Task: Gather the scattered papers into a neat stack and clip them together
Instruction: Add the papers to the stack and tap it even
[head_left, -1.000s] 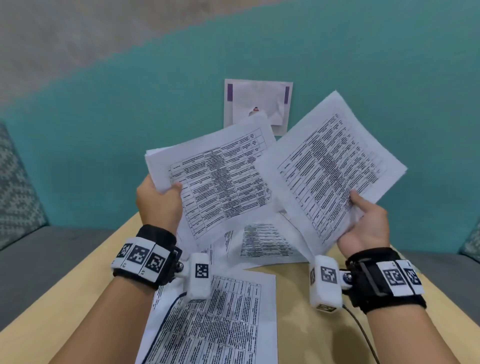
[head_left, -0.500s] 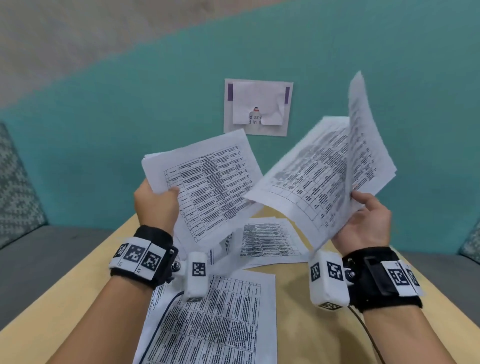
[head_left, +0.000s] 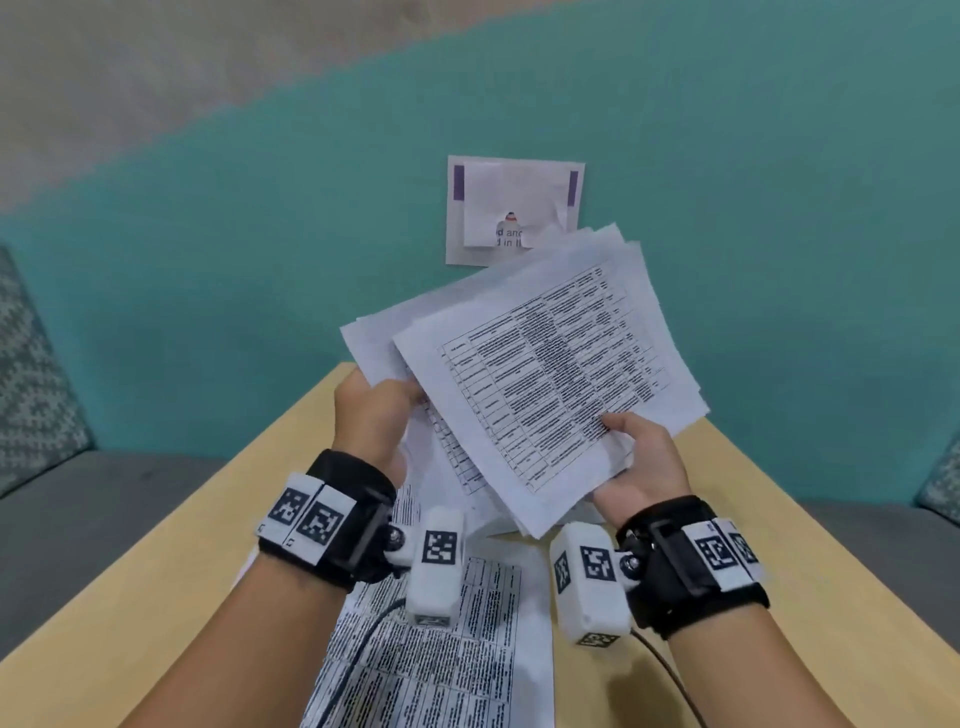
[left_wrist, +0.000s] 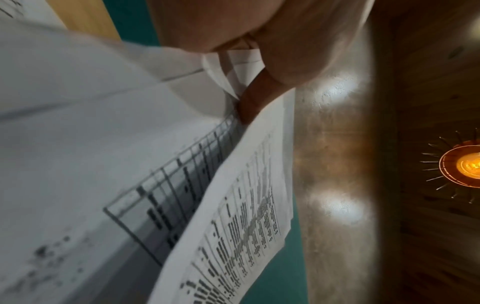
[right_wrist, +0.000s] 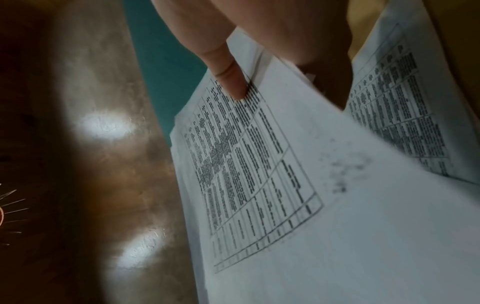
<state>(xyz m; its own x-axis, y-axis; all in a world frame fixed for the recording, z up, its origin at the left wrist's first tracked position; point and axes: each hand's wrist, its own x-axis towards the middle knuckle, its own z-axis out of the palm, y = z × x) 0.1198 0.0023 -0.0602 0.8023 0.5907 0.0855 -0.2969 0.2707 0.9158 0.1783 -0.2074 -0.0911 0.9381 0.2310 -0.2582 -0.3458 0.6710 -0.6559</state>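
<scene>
The held papers (head_left: 545, 374) are up in the air above the tabletop (head_left: 171, 561), fanned and skewed, with edges sticking out at several angles rather than squared. The left hand (head_left: 374, 415) pinches their lower left corner, fingers curled around the sheets; the left wrist view shows a finger tucked between layers. The right hand (head_left: 641, 467) grips the lower right edge, thumb (right_wrist: 231, 82) pressed flat on the printed top page and fingers underneath. At least one more sheet (head_left: 447, 649) lies on the tabletop below the wrists, ungathered, and parts of others show under the bundle.

Risks, as I judge them: the bundle is loose and uneven, so a sheet from the middle could slide out if either pinch relaxes while the edges are tapped square. The corner folded inside the left grip may crease. Clipping now would lock in the skew and leave the tabletop sheets out.

No clip shows in any view; it may sit under the papers or out of frame. How many sheets are held cannot be counted. A notice (head_left: 514, 208) on the teal wall (head_left: 208, 291) is partly covered by the bundle's top edge.
</scene>
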